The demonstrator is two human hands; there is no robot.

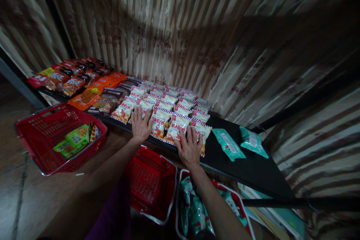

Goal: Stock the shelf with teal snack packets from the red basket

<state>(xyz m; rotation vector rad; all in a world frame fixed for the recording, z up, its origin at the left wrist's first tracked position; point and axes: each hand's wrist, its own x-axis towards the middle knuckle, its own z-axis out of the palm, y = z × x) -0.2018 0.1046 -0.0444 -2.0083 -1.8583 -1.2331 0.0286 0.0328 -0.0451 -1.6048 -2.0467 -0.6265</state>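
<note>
Rows of white snack bags point(159, 119) with red lettering and striped edges lie on a black shelf point(253, 170). My left hand point(141, 124) rests on the front row, fingers spread over the bags at its left part. Farther right, my right hand point(189, 147) lies with fingers stretched over the front bags near the row's right end. Both hands touch the bags from above and grip nothing that I can see. Just right of the rows is a teal packet point(228, 144), with a second teal packet point(253, 141) beyond it.
Orange bags point(97, 90), brown bags point(108, 99) and noodle-like packs point(73, 82) fill the shelf's left. Below stand a red basket point(33, 129) with green packets point(75, 138), another red basket point(150, 180), and a third holding teal packets point(197, 212). A striped curtain point(180, 26) hangs behind.
</note>
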